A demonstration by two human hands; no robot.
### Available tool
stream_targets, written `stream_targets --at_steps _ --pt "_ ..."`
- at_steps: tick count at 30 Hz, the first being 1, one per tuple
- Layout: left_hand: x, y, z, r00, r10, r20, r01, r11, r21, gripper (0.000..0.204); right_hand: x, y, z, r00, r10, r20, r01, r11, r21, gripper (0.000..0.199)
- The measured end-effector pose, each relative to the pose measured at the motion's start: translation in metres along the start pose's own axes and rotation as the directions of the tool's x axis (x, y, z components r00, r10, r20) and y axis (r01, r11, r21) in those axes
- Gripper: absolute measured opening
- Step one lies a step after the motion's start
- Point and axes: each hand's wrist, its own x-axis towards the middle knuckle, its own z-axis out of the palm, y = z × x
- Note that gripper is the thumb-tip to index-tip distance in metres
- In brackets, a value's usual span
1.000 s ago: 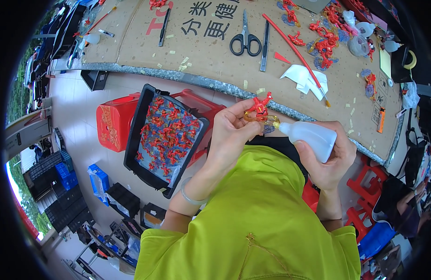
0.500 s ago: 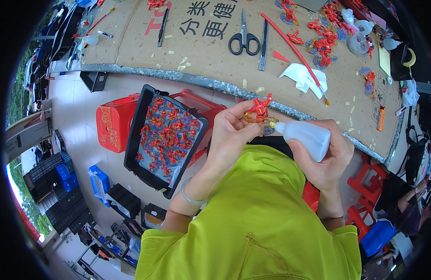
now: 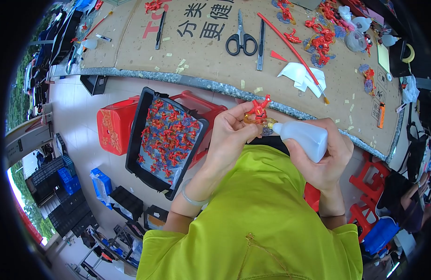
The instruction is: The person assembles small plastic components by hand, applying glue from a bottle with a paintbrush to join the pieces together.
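1. Almost nothing had moved since the earlier frame; I kept both hands raised before the chest, near the table edge (image 3: pixel 290 109).
2. My left hand (image 3: pixel 229 135) pinched the small red figure (image 3: pixel 259 108) by its base.
3. My right hand (image 3: pixel 329 156) wrapped the white squeeze bottle (image 3: pixel 303 136), its nozzle touching the figure.
4. I judged the figure light, stiff and fragile, so the base was the best hold.

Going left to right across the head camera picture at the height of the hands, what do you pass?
Red stool → black tray of red figures → left hand → small red figure → white squeeze bottle → right hand
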Motion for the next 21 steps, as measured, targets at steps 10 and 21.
stream_targets --at_steps 10,21 --pt "0.0018 -0.0015 0.0018 1.000 -0.015 -0.011 0.015 1.000 0.011 0.046 0.0010 0.0006 0.0020 0.999 -0.025 -0.022 0.025 1.000 -0.005 0.026" --pt "0.0039 -0.0060 -0.0020 0.999 -0.034 0.033 0.036 0.999 -0.035 0.046 0.0017 0.0016 0.0022 0.999 -0.022 -0.035 0.022 1.000 -0.001 0.026"
